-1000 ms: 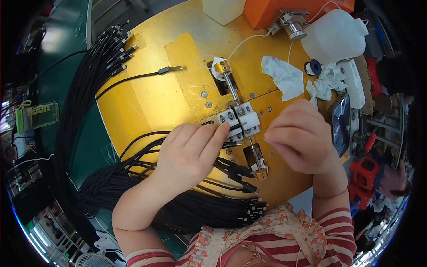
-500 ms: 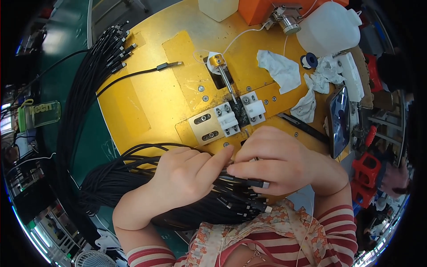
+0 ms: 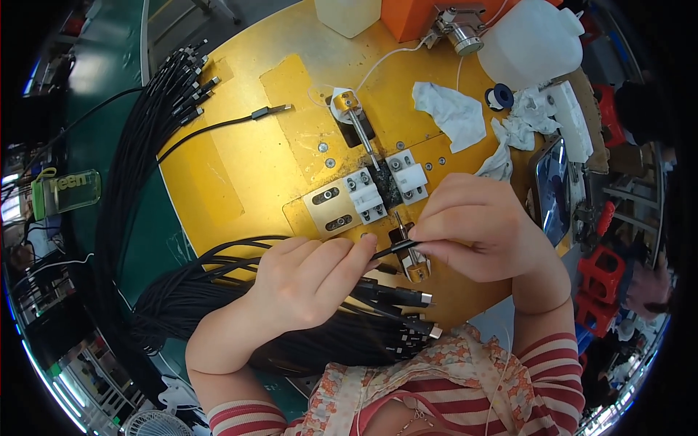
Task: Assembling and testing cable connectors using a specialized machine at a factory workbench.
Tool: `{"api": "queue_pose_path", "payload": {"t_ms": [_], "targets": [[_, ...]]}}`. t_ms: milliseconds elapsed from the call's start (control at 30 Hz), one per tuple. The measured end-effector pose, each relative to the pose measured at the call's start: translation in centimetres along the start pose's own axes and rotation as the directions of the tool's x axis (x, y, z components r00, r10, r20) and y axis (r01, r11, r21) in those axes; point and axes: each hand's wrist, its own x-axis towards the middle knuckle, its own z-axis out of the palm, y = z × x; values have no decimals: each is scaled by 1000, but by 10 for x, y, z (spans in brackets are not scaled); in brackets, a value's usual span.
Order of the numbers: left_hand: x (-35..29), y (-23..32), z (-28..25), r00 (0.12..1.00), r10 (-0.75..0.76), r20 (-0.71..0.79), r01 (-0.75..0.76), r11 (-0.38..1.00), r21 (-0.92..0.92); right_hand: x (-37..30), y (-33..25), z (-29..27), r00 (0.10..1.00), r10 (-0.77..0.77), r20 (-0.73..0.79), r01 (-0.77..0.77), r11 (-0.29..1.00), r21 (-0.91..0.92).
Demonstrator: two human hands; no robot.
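Observation:
A thin black cable runs between my two hands, above the near part of the yellow metal plate. My left hand is closed round it, its thumb and forefinger pinching it. Pinched in the fingertips of my right hand is the other end, whose tip they hide. Under my left hand lies a thick bundle of black cables, with silver plugs pointing right. Just beyond the hands sits a fixture with white clamp blocks and two thin metal rods, one far, one near.
A single cable lies on the yellow plate, beside another cable bundle at left. Crumpled white wipes, a small spool, a phone and a white jug stand or lie at right. A green-lidded bottle is far left.
My right hand has moved up and right, drawing the cable end away from the bundle. The near rod now shows between the hands. My left hand has barely moved.

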Motion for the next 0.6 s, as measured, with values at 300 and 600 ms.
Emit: {"api": "queue_pose_path", "payload": {"t_ms": [300,600], "targets": [[0,-6,-8,998,-23,54,20,999,50,-1,1,14,999,-2,-39,3,1000,23],[3,-9,-6,987,-133,93,110,969,220,6,18,14,989,78,-126,-88,993,-81]]}}
